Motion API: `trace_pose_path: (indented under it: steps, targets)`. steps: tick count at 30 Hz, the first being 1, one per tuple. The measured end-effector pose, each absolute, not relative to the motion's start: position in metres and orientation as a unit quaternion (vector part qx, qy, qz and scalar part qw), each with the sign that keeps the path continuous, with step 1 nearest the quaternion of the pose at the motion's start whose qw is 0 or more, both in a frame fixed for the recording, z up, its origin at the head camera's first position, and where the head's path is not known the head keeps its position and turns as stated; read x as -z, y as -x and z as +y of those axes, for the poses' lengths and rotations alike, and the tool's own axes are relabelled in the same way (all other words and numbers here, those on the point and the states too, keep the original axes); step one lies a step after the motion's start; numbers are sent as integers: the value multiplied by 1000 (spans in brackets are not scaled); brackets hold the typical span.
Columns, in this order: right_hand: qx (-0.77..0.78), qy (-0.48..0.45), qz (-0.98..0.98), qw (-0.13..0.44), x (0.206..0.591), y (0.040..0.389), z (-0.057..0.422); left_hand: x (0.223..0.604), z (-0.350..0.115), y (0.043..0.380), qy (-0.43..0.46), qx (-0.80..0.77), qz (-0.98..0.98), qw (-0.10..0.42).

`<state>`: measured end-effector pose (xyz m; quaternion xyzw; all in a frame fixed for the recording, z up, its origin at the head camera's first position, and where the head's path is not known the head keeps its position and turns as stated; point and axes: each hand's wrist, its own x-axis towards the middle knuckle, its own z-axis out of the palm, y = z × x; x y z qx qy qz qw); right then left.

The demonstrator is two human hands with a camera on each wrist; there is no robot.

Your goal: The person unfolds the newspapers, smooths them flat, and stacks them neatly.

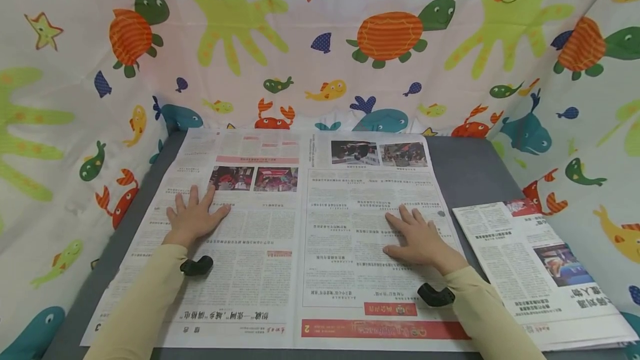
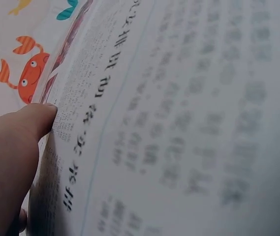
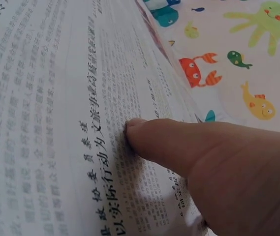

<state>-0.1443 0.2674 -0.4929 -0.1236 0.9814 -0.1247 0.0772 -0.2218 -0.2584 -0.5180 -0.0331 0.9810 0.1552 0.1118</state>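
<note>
An unfolded newspaper sheet (image 1: 260,293) lies spread on the grey table, its print upside down in the head view and a fold running down its middle. My left hand (image 1: 196,219) rests on the left page with fingers spread, just below two colour photos. On the right page lies my right hand (image 1: 417,238), palm down, fingers apart. The left wrist view shows the left thumb (image 2: 36,120) against the printed paper (image 2: 144,108). In the right wrist view, the right thumb (image 3: 169,142) touches the page (image 3: 71,123) beside a line of bold characters.
A folded stack of newspapers (image 1: 520,271) sits at the right on the grey table (image 1: 465,165). A white curtain (image 1: 300,71) printed with sea animals encloses the back and sides. Each wrist bears a black camera mount (image 1: 196,265).
</note>
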Motion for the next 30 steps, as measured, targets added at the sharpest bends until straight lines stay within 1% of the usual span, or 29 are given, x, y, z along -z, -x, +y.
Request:
trace_pose_path:
  steps: [10,14,17,20,23,26,30]
  targets:
    - [119,125,982,73,491,145,266,518,-259,222,33,-155,982,103]
    - [122,124,981,85,489,145,265,518,-259,220,33,-156,982,105]
    - [135,122,978,98,482,146,261,512,-249,218,23,-152,983,97]
    - [139,131,977,90,473,153,247,498,-221,215,-14,-143,987,79]
    - [139,149,976,74,468,164,219,487,-177,211,-78,-130,986,72]
    - [147,173,971,82,469,174,185,486,-136,207,-127,-128,980,87]
    - [151,194,964,101,482,177,151,498,-103,199,-141,-128,974,122]
